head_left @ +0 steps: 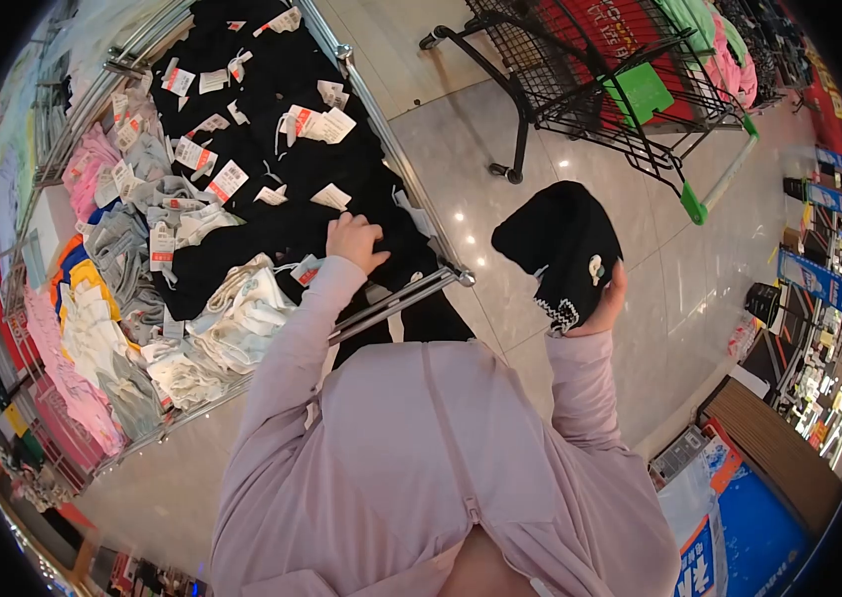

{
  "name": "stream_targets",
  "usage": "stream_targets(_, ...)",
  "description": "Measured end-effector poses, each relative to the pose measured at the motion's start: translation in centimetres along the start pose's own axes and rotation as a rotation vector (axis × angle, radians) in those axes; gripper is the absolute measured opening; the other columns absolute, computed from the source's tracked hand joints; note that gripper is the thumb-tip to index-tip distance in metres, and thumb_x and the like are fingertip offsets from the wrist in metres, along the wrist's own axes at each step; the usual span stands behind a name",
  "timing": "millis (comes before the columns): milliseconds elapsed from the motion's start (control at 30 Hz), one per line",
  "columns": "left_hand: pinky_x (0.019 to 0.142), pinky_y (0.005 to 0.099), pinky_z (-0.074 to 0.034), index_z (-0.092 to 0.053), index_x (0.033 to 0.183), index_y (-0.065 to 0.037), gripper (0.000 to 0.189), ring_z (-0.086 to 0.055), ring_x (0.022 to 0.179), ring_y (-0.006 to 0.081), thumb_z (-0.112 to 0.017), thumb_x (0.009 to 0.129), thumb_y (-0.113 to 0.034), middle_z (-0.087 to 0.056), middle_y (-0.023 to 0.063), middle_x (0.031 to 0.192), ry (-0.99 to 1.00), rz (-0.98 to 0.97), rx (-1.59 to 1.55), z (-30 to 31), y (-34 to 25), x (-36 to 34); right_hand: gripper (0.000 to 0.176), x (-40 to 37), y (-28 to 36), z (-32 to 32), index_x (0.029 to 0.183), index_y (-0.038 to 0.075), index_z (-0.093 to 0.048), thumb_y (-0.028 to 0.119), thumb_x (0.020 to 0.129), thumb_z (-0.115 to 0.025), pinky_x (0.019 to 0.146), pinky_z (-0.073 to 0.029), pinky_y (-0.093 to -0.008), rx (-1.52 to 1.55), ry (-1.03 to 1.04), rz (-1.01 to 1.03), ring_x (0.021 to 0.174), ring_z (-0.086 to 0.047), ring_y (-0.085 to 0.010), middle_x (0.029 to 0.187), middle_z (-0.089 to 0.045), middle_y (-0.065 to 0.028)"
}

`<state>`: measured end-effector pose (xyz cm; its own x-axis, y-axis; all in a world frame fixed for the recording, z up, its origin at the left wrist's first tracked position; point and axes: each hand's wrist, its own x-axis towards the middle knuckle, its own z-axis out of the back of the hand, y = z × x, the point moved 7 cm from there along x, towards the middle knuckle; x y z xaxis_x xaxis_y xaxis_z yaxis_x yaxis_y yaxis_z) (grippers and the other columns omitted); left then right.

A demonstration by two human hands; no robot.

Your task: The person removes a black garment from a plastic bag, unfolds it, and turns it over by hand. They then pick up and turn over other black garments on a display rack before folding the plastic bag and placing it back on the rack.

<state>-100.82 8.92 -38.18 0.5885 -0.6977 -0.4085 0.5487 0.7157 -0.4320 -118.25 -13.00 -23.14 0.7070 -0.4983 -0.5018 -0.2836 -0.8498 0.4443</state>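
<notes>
- Far left: a mixed heap of white, grey, pink and orange fabric clothing (97,323) inside a metal-framed display table (387,131).
- Beside it, on the same table: a broad layer of black fabric garments (366,164) with white and red paper tags.
- Near the table's corner: the left hand (353,244), palm down on the black layer, fingers bent; whether they grasp cloth cannot be told.
- Right of centre: a black knitted-looking folded garment (565,234), held above the floor, apart from the table. Long axis roughly away from the wearer; rounded end farthest, white-patterned edge nearest, one corner pointing left.
- At its lower right side: the right hand (605,306), fingers closed on the garment.
- Beyond: a black wire shopping cart (550,85) with green handle parts, on glossy pale floor tiles (684,298).
- Far right: stocked shelves (809,328) and a brown wood-look counter (779,438).
</notes>
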Motion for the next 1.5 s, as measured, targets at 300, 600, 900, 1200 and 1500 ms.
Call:
stream_targets(300, 0.079, 0.0381, -0.042, -0.052, 0.099, -0.009, 0.051, -0.054, 0.084, 0.0256, -0.078, 0.058, -0.023, -0.058, 0.0073, 0.087, -0.138, -0.043, -0.516, 1.2, 3.7, 3.9, 0.040, 3.7, 0.8, 3.7, 0.115, -0.006, -0.048, 0.009, 0.078, -0.052, 0.085, -0.050, -0.0417, -0.142, 0.034, -0.138, 0.096, -0.059, -0.0318, 0.109, -0.057, -0.0201)
stream_targets(600, 0.080, 0.0389, -0.039, -0.056, 0.089, -0.014, 0.043, -0.047, 0.095, 0.0260, -0.075, 0.052, -0.021, -0.051, 0.0072, 0.103, -0.206, -0.139, -0.044, 1.7, -0.6, 0.0, 0.049, 5.9, 0.0, 1.4, 0.120, 0.003, -0.042, -0.004, 0.073, -0.053, 0.083, -0.051, -0.0400, -0.285, -0.004, -0.175, 0.098, -0.058, -0.0288, 0.110, -0.054, -0.0152)
stream_targets(900, 0.085, 0.0352, -0.043, -0.049, 0.111, -0.007, 0.055, -0.049, 0.105, 0.0286, -0.071, 0.060, -0.009, -0.052, 0.0115, 0.109, -0.313, -0.185, -0.330, -1.2, -1.3, -2.0, 0.050, 7.1, -0.6, 0.3, 0.120, 0.004, -0.042, -0.005, 0.073, -0.054, 0.083, -0.051, -0.0383, -0.351, -0.004, -0.203, 0.096, -0.058, -0.0259, 0.108, -0.054, -0.0129)
stream_targets(1200, 0.083, 0.0389, -0.040, -0.058, 0.098, -0.008, 0.056, -0.047, 0.100, 0.0269, -0.079, 0.048, -0.023, -0.056, 0.0063, 0.099, -0.019, 0.187, -0.203, -0.6, 1.0, -0.9, 0.050, 8.4, -0.8, -0.6, 0.122, 0.001, -0.041, -0.004, 0.073, -0.052, 0.087, -0.049, -0.0404, -0.451, 0.069, -0.228, 0.102, -0.056, -0.0296, 0.113, -0.054, -0.0160)
stream_targets(1500, 0.070, 0.0366, -0.042, -0.062, 0.096, -0.010, 0.043, -0.057, 0.086, 0.0241, -0.057, 0.054, -0.002, -0.063, 0.0025, 0.100, -0.800, -0.215, -0.113, 14.9, -6.0, -8.7, 0.053, 7.5, -0.7, -2.4, 0.115, 0.000, -0.048, -0.011, 0.064, -0.056, 0.080, -0.052, -0.0372, -0.426, 0.170, -0.258, 0.092, -0.060, -0.0255, 0.104, -0.058, -0.0127)
